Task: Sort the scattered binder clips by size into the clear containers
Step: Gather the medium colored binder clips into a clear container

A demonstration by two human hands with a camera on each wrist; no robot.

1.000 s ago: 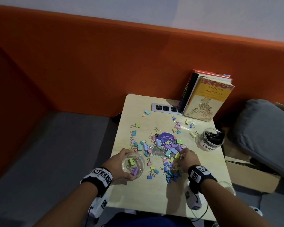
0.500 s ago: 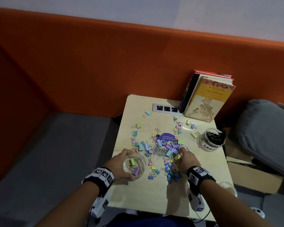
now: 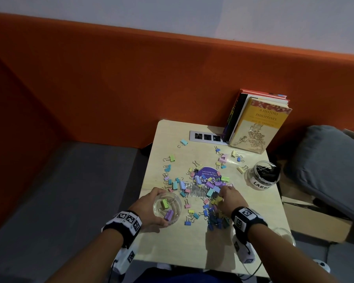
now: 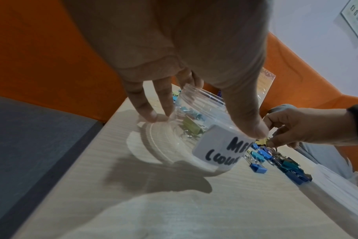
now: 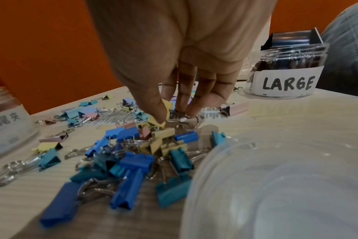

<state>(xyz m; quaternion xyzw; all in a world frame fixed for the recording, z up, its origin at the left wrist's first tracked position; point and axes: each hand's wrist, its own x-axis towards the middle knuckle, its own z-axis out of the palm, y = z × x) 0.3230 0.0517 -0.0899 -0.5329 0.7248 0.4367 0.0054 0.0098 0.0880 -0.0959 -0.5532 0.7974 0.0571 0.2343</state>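
A: What is gripped by the left hand?

B: A clear jar is clasped, thumb one side, fingers the other. It stands on the table left of the clip pile; a green and a purple clip are seen inside.

A: And the right hand?

B: A yellow clip is pinched between thumb and curled fingers, at the pile's near right edge.

A: Where are the other containers placed?

B: The jar marked LARGE, filled with black clips, is set well right of the pile. A further clear container is seen near the right wrist, nearer than the pile.
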